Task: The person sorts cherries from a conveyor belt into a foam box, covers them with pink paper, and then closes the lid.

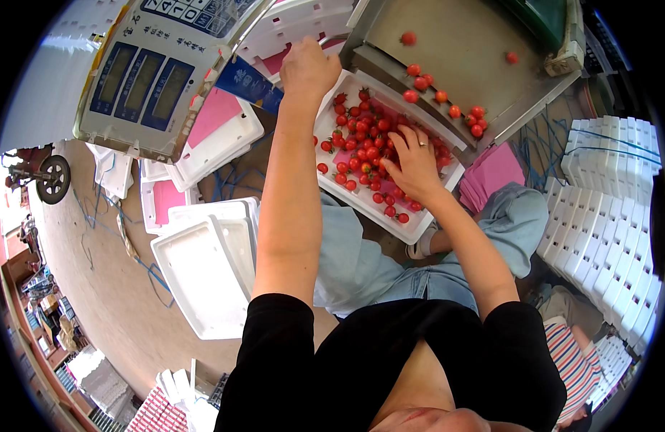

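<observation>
Many red cherry tomatoes (371, 153) lie in a white plastic tray (413, 233) in front of my knees, with pink paper under them. Fingers spread, my right hand (416, 162) rests on the tomatoes at the tray's right side; whether it grasps any is hidden. My left hand (310, 67) is curled beyond the tray's upper left corner, by a metal rod; what lies inside its fingers cannot be made out. Above the tray slopes a metal chute (462, 59) with several loose tomatoes (420, 83) near its lower edge.
A digital scale display (143, 81) stands upper left. Empty white trays (203, 281) and blue strapping lie on the floor at left. Pink sheets (492, 175) are right of the tray. Stacked white trays (597, 232) rise at far right, near another person in a striped shirt (572, 351).
</observation>
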{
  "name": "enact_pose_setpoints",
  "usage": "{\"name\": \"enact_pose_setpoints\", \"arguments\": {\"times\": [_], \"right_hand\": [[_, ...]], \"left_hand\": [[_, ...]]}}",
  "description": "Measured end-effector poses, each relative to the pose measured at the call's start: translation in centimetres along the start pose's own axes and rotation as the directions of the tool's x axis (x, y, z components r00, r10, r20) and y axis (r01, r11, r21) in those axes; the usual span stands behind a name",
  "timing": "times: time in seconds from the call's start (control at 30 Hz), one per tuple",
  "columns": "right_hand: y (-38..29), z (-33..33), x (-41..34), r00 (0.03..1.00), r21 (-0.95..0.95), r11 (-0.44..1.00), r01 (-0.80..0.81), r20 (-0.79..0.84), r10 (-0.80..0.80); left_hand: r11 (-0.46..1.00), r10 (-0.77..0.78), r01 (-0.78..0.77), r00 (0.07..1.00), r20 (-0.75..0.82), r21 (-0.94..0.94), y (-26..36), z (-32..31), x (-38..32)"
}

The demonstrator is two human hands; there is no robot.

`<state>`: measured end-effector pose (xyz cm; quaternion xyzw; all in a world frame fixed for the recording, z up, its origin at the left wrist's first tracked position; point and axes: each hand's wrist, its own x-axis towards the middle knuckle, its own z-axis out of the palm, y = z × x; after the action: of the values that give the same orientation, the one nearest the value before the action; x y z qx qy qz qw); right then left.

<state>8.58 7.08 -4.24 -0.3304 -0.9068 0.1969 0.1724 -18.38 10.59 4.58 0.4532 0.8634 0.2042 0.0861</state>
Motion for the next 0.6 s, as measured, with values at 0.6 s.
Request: {"name": "enact_pose_setpoints", "arguments": {"times": [0.6], "right_hand": [[-1.3, -3.8, -10.1, 0.938, -0.066, 0.991, 0.116, 0.335, -0.087]], "left_hand": [[0.872, 0.118, -0.283, 0.913, -0.390, -0.399, 0.3, -0.6, -0.3]]}}
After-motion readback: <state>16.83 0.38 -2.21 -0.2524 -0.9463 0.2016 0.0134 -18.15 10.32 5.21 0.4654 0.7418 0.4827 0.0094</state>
